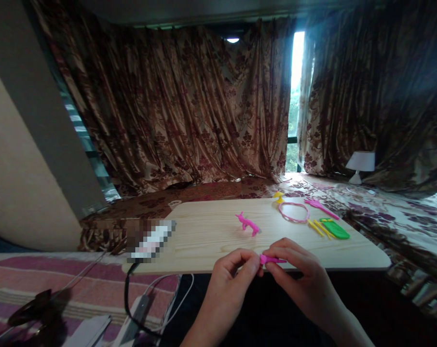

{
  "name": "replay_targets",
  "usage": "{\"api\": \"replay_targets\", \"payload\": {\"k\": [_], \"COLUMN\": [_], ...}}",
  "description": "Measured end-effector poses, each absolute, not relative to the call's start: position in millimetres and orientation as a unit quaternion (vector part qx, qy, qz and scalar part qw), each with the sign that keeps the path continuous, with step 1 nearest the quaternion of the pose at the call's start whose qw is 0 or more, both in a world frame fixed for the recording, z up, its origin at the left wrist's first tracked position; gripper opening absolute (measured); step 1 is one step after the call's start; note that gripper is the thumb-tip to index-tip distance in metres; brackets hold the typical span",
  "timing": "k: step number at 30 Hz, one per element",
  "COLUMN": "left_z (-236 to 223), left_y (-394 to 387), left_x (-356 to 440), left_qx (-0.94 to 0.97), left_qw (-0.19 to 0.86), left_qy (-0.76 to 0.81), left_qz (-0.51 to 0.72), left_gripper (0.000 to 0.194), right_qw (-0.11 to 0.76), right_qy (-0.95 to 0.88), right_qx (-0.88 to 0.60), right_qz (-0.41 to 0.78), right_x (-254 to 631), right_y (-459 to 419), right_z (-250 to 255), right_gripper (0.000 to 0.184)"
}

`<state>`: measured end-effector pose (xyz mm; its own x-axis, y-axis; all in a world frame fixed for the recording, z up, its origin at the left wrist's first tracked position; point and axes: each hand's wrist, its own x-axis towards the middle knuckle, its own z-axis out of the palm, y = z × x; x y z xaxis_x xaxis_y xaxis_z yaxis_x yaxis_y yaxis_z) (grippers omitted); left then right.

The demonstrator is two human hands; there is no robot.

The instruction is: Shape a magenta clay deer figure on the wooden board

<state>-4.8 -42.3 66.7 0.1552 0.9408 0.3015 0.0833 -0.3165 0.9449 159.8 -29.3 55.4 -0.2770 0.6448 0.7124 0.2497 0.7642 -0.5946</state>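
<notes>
The left hand [235,272] and right hand [301,270] pinch a small pink piece [267,260] between their fingertips, on the near side of the pink animal figure [249,225] and slightly to its right. Fingers cover part of the piece, so its full shape is hard to tell. The step in hand seems to be close two-handed fingertip work on it; the next move would call for a steady left pinch and small, gentle shifts of the right.

The animal figure stands on the wooden tabletop [204,231]. Well to its right lie yellow sticks [320,228] and a green flat piece [336,229]. Farther back, right of the figure, are a pink ring [294,221], a pink hand-shaped stick [321,208] and a yellow piece [278,196].
</notes>
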Motion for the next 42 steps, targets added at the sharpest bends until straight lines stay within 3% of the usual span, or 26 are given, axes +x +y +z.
{"api": "replay_targets", "payload": {"k": [5, 7, 10, 14, 20, 28, 42], "left_z": [63.6, 60.3, 55.6, 51.7, 45.6, 44.3, 43.0], "left_y": [-44.7, -46.6, -48.4, -47.1, -46.9, -50.0, -48.4], "left_x": [-4.6, -6.1, -8.6, -7.2, 1.0, 1.9, 1.2], "left_qx": [0.651, 0.674, 0.724, 0.775, 0.799, 0.783, 0.800], "left_qw": [0.359, 0.248, 0.055, -0.057, -0.056, 0.024, -0.048], "left_qy": [0.417, 0.420, 0.393, 0.369, 0.360, 0.390, 0.385], "left_qz": [0.522, 0.555, 0.564, 0.509, 0.479, 0.484, 0.458], "left_gripper": [0.020, 0.015, 0.030, 0.047, 0.058, 0.048, 0.057], "right_qw": [0.526, 0.532, 0.542, 0.550, 0.561, 0.559, 0.557], "right_qy": [-0.779, -0.772, -0.761, -0.752, -0.732, -0.726, -0.725], "right_qx": [-0.287, -0.296, -0.303, -0.302, -0.308, -0.319, -0.340], "right_qz": [0.186, 0.182, 0.185, 0.201, 0.234, 0.244, 0.221], "right_x": [158.6, 158.1, 157.4, 156.0, 154.1, 157.8, 158.0], "right_y": [-29.0, -27.8, -26.6, -28.2, -29.6, -31.0, -27.3], "right_z": [55.9, 56.0, 56.1, 56.5, 56.3, 57.1, 56.8], "right_gripper": [0.012, 0.011, 0.011, 0.011, 0.010, 0.008, 0.010]}}
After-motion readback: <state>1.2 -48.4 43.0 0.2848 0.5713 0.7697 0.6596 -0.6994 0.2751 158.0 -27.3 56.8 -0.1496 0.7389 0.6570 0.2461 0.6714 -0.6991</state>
